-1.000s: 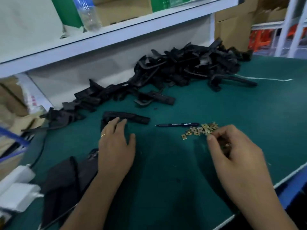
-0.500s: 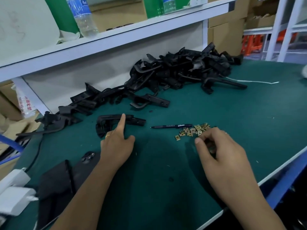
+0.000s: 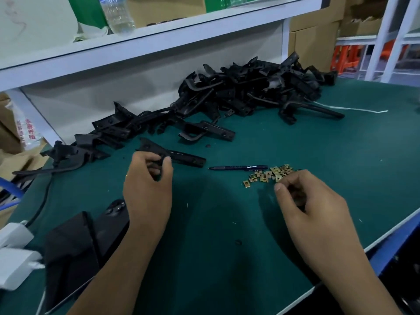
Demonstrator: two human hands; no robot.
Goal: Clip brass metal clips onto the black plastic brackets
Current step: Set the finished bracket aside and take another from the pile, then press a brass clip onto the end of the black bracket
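- Pretty dim on my end, light from overhead, soft shadows under both arms on the green mat (image 3: 295, 137).
- Wide-angle bend on the shelf (image 3: 159, 42) edges.
- Slightly soft overall; black parts lose detail.

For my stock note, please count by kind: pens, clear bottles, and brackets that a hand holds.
pen: 1
clear bottle: 1
bracket held by the left hand: 1
Total: 3

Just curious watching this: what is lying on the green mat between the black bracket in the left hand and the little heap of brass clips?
In the head view, a dark pen lies there, pointing from bracket toward clips.
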